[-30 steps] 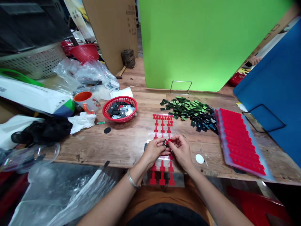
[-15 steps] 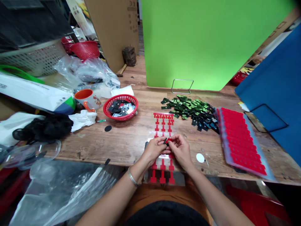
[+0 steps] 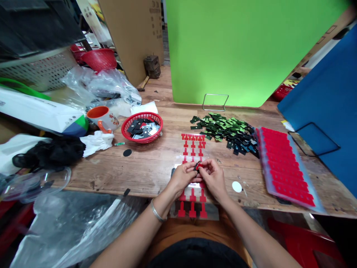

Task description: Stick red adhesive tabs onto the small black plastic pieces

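Above a clear sheet of red T-shaped stickers (image 3: 192, 209), my two hands meet near the table's front edge. My left hand (image 3: 182, 176) is closed on a small black plate (image 3: 196, 167). Pinched at that plate, my right hand (image 3: 213, 176) presses a red sticker (image 3: 199, 166) against it with thumb and fingers. The fingers cover most of both pieces. Beyond the hands, the sheet carries more red shapes and runs away from me; its near end hangs over the edge. A heap of black plates (image 3: 228, 130), reflecting green, lies to the far right of my hands.
At left stands a red basket (image 3: 142, 140) holding black plates, beside an orange-lined mug (image 3: 102, 117). A stack of red sticker sheets (image 3: 290, 167) lies at right. A green board (image 3: 223, 52) and a blue board (image 3: 326, 93) rise behind. A white disc (image 3: 237, 187) lies near my right wrist.
Both hands stay together over the sheet, with the fingers shifting slightly around the black plate and red sticker. The view has moved a little; nothing else visibly differs.
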A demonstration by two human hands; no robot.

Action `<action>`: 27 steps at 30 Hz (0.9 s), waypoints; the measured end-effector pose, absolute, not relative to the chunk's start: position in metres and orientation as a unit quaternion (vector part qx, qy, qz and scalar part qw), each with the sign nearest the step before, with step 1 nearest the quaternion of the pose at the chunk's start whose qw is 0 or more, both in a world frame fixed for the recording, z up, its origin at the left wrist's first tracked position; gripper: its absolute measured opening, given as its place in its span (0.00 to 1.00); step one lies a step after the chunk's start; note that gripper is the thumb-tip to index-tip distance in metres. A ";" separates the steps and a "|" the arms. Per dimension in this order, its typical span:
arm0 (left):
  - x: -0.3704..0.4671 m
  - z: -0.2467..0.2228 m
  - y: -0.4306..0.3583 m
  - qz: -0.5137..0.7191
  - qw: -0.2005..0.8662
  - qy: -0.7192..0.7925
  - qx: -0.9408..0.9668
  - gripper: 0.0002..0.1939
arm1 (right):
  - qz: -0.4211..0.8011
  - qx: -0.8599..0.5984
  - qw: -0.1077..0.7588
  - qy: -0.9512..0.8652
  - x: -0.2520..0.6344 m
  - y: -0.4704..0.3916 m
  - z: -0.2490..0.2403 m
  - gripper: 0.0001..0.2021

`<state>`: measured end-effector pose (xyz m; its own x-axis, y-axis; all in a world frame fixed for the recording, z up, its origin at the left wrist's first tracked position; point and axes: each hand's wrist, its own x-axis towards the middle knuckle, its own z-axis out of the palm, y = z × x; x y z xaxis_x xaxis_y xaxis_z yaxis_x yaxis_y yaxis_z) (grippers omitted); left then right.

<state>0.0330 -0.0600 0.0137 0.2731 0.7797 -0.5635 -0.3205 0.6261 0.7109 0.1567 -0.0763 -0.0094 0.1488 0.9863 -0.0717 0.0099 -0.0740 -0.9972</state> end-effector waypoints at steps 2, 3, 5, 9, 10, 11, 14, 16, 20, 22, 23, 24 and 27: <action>0.033 0.012 -0.060 0.360 0.761 0.478 0.250 0.12 | 0.471 -0.560 0.514 -0.448 0.157 -0.076 -0.010 0.07; 0.034 0.011 -0.061 0.361 0.758 0.479 0.257 0.11 | 0.471 -0.560 0.514 -0.447 0.156 -0.077 -0.011 0.07; 0.035 0.009 -0.061 0.367 0.744 0.489 0.269 0.11 | 0.480 -0.556 0.515 -0.442 0.156 -0.078 -0.010 0.07; 0.039 0.005 -0.063 0.387 0.713 0.517 0.273 0.12 | 0.469 -0.558 0.515 -0.451 0.156 -0.081 -0.007 0.06; 0.040 0.004 -0.064 0.390 0.710 0.518 0.273 0.12 | 0.446 -0.566 0.515 -0.464 0.156 -0.081 -0.006 0.06; 0.041 0.005 -0.065 0.392 0.710 0.517 0.274 0.13 | 0.416 -0.575 0.516 -0.479 0.157 -0.081 -0.005 0.06; 0.041 0.006 -0.066 0.392 0.711 0.512 0.280 0.15 | 0.341 -0.597 0.512 -0.515 0.161 -0.077 -0.003 0.06; 0.041 0.008 -0.067 0.389 0.711 0.511 0.284 0.15 | 0.331 -0.602 0.505 -0.522 0.163 -0.074 -0.003 0.05; 0.042 0.011 -0.067 0.387 0.707 0.518 0.287 0.14 | 0.342 -0.600 0.502 -0.520 0.165 -0.070 -0.003 0.04; 0.043 0.012 -0.067 0.387 0.707 0.520 0.285 0.14 | 0.345 -0.600 0.504 -0.517 0.165 -0.070 -0.002 0.04; 0.044 0.013 -0.067 0.387 0.707 0.520 0.283 0.14 | 0.344 -0.601 0.505 -0.514 0.165 -0.070 -0.001 0.04; 0.044 0.014 -0.067 0.388 0.708 0.518 0.282 0.14 | 0.344 -0.603 0.506 -0.512 0.165 -0.070 -0.001 0.04; 0.045 0.017 -0.069 0.393 0.707 0.515 0.283 0.15 | 0.341 -0.604 0.509 -0.509 0.164 -0.070 0.000 0.04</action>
